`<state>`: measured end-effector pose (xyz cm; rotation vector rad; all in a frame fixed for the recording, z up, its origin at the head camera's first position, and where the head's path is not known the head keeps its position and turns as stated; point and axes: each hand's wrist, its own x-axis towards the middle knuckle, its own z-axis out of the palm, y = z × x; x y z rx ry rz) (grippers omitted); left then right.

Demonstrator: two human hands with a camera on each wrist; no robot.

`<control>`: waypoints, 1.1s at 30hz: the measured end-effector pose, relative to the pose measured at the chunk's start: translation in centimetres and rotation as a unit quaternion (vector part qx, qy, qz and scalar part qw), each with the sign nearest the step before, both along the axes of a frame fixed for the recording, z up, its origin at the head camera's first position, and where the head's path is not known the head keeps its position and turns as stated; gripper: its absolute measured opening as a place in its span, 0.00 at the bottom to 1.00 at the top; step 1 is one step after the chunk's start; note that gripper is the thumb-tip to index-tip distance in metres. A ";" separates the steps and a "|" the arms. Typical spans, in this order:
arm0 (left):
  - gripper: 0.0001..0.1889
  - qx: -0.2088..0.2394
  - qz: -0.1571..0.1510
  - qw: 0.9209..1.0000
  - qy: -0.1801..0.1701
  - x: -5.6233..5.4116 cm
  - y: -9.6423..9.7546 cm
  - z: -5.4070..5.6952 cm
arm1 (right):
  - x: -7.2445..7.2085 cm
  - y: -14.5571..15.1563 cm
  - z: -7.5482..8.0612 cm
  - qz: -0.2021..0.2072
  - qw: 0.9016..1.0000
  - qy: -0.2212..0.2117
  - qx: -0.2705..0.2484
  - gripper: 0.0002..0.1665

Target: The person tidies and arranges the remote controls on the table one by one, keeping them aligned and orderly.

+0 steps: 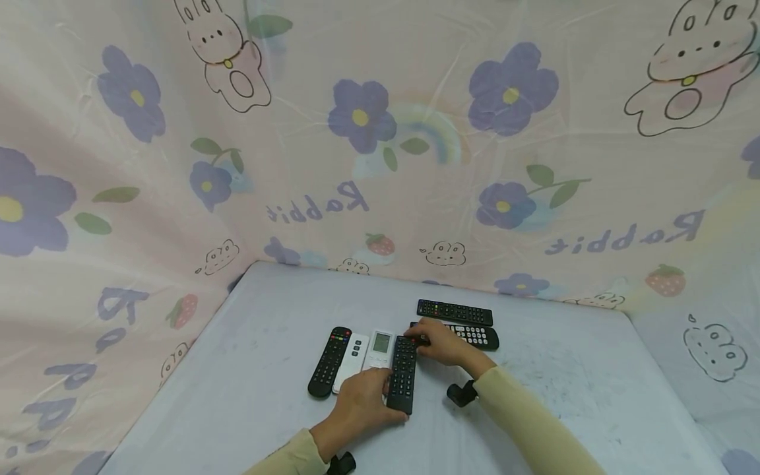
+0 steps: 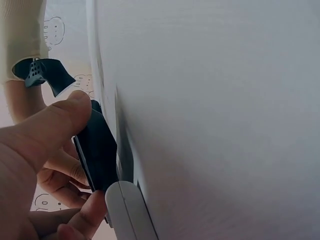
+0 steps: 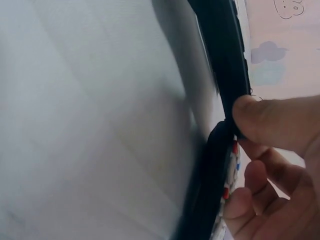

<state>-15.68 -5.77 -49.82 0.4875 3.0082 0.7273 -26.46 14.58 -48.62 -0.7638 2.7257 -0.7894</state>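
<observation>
A black remote control [image 1: 404, 377] stands lengthwise between both hands, at the right end of a row of remotes. The left hand [image 1: 361, 402] pinches its near end between thumb and fingers; in the left wrist view this black remote [image 2: 97, 150] shows edge-on beside the rounded end of a white remote [image 2: 127, 205]. At the far end, the right hand [image 1: 442, 343] grips the same remote. In the right wrist view the thumb presses the end of the black remote [image 3: 225, 60], and the other fingers are close to another black remote with coloured buttons [image 3: 207, 185].
Left of the held remote lie a white remote with a screen [image 1: 380, 349], a slim white remote [image 1: 352, 363] and a black remote [image 1: 329, 363]. Behind the right hand are a black remote with pale buttons [image 1: 483, 337] and another black remote [image 1: 455, 312]. A patterned curtain [image 1: 415, 198] surrounds the white table [image 1: 267, 363].
</observation>
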 end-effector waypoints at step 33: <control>0.42 -0.019 0.006 1.000 -0.009 -0.3 0.2 -0.2 | -0.6 0.0 -0.5 0.029 0.999 0.026 0.026 0.24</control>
